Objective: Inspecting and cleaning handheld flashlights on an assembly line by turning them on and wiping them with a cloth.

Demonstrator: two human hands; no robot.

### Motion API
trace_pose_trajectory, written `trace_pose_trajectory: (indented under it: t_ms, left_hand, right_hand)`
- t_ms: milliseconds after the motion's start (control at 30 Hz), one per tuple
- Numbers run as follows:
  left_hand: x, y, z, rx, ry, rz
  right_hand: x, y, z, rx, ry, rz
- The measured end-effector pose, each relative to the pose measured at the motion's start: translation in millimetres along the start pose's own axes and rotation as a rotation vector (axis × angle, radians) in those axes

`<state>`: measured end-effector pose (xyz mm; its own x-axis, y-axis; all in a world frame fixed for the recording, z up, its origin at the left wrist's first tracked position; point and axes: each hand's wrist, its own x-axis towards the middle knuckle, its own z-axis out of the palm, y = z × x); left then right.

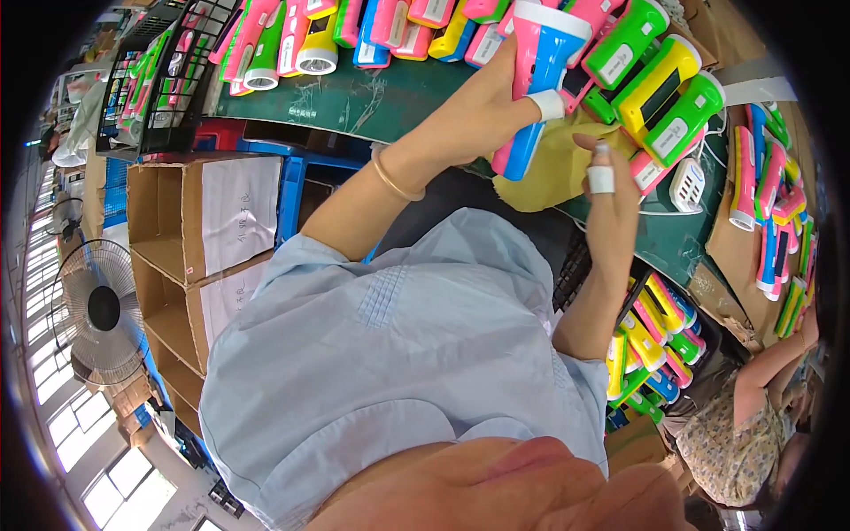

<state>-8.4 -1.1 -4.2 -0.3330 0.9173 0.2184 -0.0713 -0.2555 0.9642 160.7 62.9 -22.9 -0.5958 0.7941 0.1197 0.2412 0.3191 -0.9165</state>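
My left hand [496, 111] is closed around a pink and blue flashlight [542, 53], its wide white-rimmed head pointing away from me. White tape wraps the thumb, which lies along the barrel. Below the flashlight spreads a yellow cloth [544, 173], partly past the table's near edge. To its right, my right hand [611, 199], also with a taped digit, has its fingers bent at the cloth and seems to grip it; some of them are hidden. Just beyond that hand lie a green flashlight [677, 128] and a yellow flashlight [651, 88].
More colourful flashlights [390, 26] line the far side of the green table [328, 102]. A white multi-port charger [686, 186] with cables sits at right. Cardboard compartments [164, 212] and a fan [102, 310] stand at left; a black wire basket [164, 80] holds flashlights. Another person [735, 425] is at lower right.
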Motion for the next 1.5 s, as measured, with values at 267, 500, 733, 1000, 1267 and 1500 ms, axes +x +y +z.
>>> trace_pose_trajectory:
  t_ms: [267,500,733,1000,1267,1500]
  left_hand:
    - [-1.8,4.9,-3.3,0.575,0.018,0.117]
    - [-7.9,6.2,0.6,0.538,-0.007,-0.007]
    - [-8.1,-2.8,5.7,0.628,0.076,0.099]
    - [-1.3,-15.3,-8.4,0.493,0.201,0.109]
    - [4.3,-16.1,-14.7,-0.873,-0.127,-0.021]
    - [-1.3,-18.4,-7.7,-0.559,-0.054,0.087]
  right_hand:
    - [18.4,-39.0,-10.9,0.192,-0.181,-0.056]
    - [24.5,-42.1,-5.6,0.044,-0.189,-0.101]
    - [24.4,-51.2,2.9,-0.323,-0.080,-0.187]
    - [6.5,-42.3,9.4,-0.202,0.182,-0.321]
    - [1.4,-13.3,22.4,0.560,-0.169,0.162]
    - [-6.4,-27.6,48.1,-0.206,0.235,-0.270]
